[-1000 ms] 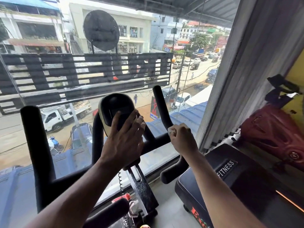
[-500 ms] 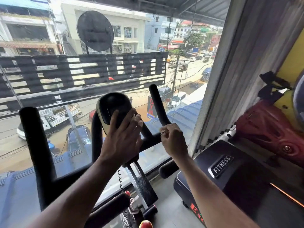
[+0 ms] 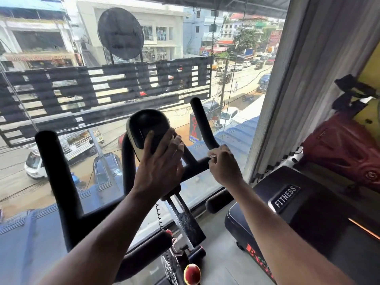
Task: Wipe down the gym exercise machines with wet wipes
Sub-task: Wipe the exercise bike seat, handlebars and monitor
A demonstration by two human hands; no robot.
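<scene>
An exercise bike stands against the window. Its black and cream console (image 3: 144, 124) sits between two black handlebar uprights, the left upright (image 3: 51, 165) and the right upright (image 3: 200, 120). My left hand (image 3: 158, 167) lies flat on the console's right side, fingers straight and pressing on it. My right hand (image 3: 224, 167) grips the right crossbar (image 3: 195, 165) just below the right upright, fingers curled round it. A small pale bit shows at its fingertips; whether it is a wipe I cannot tell. No wipe shows under the left hand.
A black machine with a FITNESS label (image 3: 285, 196) stands close on the right. Behind it lies a red bag (image 3: 345, 149). The bike's stem (image 3: 185, 219) and a red knob (image 3: 191, 273) are below my hands. The window glass (image 3: 102, 89) is right behind the handlebars.
The view has shifted a little and the bike sits slightly higher in the frame. Both hands stay at the same spots on the console and the crossbar.
</scene>
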